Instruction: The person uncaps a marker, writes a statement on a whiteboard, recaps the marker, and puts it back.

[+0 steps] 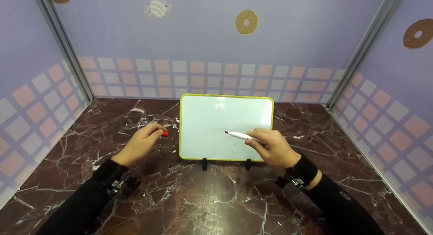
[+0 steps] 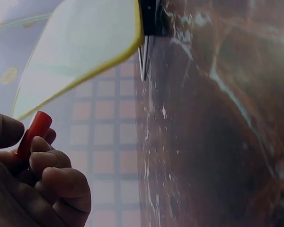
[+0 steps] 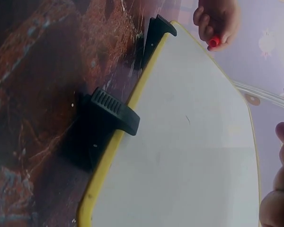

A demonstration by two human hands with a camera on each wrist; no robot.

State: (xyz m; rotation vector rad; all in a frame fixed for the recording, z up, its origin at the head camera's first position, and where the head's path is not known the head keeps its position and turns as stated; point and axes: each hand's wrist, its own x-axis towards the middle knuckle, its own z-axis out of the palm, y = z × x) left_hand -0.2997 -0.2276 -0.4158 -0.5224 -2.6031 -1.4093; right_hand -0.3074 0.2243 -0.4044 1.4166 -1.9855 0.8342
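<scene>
My left hand (image 1: pixel 143 140) pinches a red marker cap (image 2: pixel 36 133) between thumb and fingers, left of the whiteboard. The cap's open end faces the board in the right wrist view. My right hand (image 1: pixel 273 145) grips a white marker (image 1: pixel 239 135), its dark tip bare and pointing left. The marker is in front of the whiteboard (image 1: pixel 209 126), a white panel with a yellow rim that stands upright. In the right wrist view the tip is apart from the board's surface. A short dark mark (image 3: pixel 188 120) shows low on the board.
Two black clips (image 3: pixel 114 111) hold the board's lower edge above the dark red marble-patterned table (image 1: pixel 203 201). Behind stands a purple wall (image 1: pixel 203 42) with pink and white squares. Similar walls close the left and right sides, with grey metal posts (image 1: pixel 362 52) at the corners.
</scene>
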